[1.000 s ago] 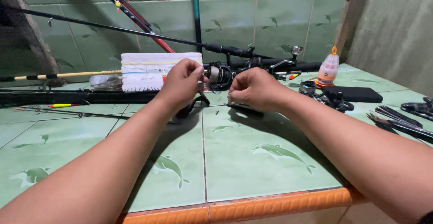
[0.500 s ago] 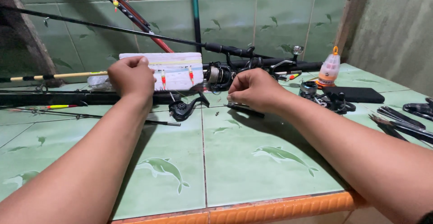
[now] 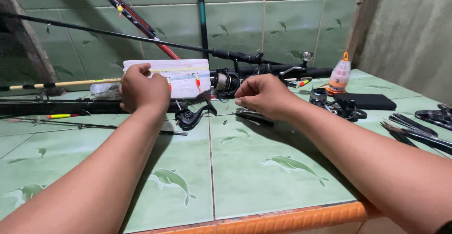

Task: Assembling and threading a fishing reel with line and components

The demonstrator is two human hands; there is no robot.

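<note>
- Left hand [image 3: 141,89]: unmoved since half a second ago, fingers curled at white foam board [image 3: 181,76].
- Right hand [image 3: 263,95]: unchanged, fingertips pinched together beside reel [image 3: 226,81] above tabletop [image 3: 263,168].

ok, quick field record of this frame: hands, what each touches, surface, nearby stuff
left hand: on the white rectangular foam board wound with line
right hand: closed grip at the black spinning reel; pinched item too small to tell
surface: green tiled counter with dolphin motifs
nearby: black reel handle, small orange-capped bottle
</note>
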